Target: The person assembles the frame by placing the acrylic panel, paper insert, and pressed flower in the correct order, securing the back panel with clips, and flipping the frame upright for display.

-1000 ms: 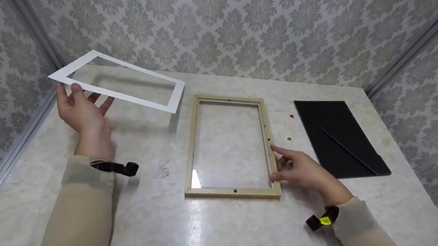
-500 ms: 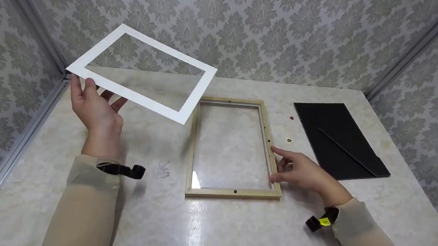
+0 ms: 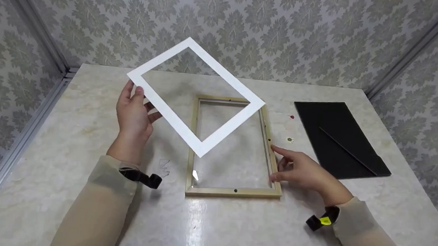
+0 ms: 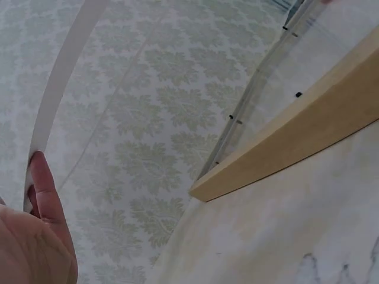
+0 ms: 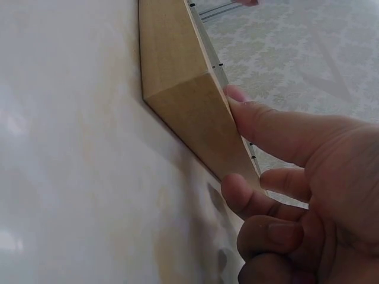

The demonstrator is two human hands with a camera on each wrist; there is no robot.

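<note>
My left hand (image 3: 134,112) pinches a white picture mat (image 3: 170,114) by one long edge near a corner, thumb on its upper face. The mat is tilted in the air, partly over the light wooden picture frame (image 3: 214,192). In the left wrist view the mat (image 4: 59,83) appears as a thin curved strip beside the finger. The frame lies on the table with a clear, glossy pane (image 3: 228,161) in it. My right hand (image 3: 300,168) grips the frame's right side, thumb on the rim and a finger against the outer wall, as the right wrist view shows.
Right of the frame lies a black board (image 3: 335,145) with a slanting strut (image 3: 348,151). Between them are a small red dried flower (image 3: 291,117) and a pale one (image 3: 289,140). A thin, jagged-edged clear piece (image 3: 163,168) lies left of the frame. Patterned walls enclose the table (image 3: 159,226).
The left hand has carried the mat rightward, from over the table's left side to above the frame, turning and tilting it. The right hand and frame have stayed put.
</note>
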